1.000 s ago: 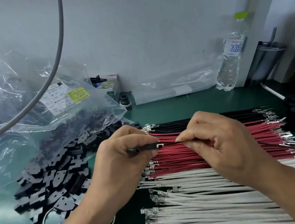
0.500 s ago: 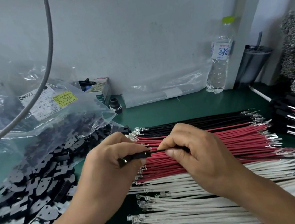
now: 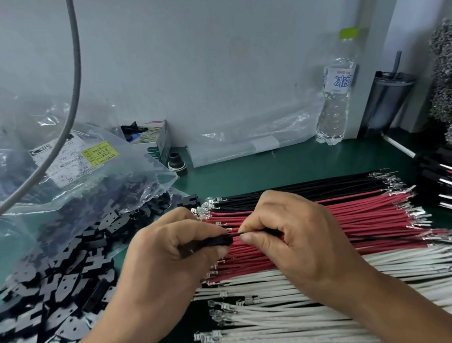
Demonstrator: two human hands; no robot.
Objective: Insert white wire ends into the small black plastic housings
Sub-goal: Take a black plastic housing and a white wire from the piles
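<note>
A black wire (image 3: 262,229), pinched by the right hand (image 3: 296,237), is being seated in the black housing (image 3: 213,241) gripped by the left hand (image 3: 171,259); a straight push is judged next.

Two bare forearms enter from the bottom edge of the frame, one lower left, one lower right. No sleeves visible up to frame edge. Left hand (image 3: 171,259) and right hand (image 3: 296,237): no gloves, rings, watch or bands seen. Fingernails (image 3: 223,251) short, unpainted.
</note>
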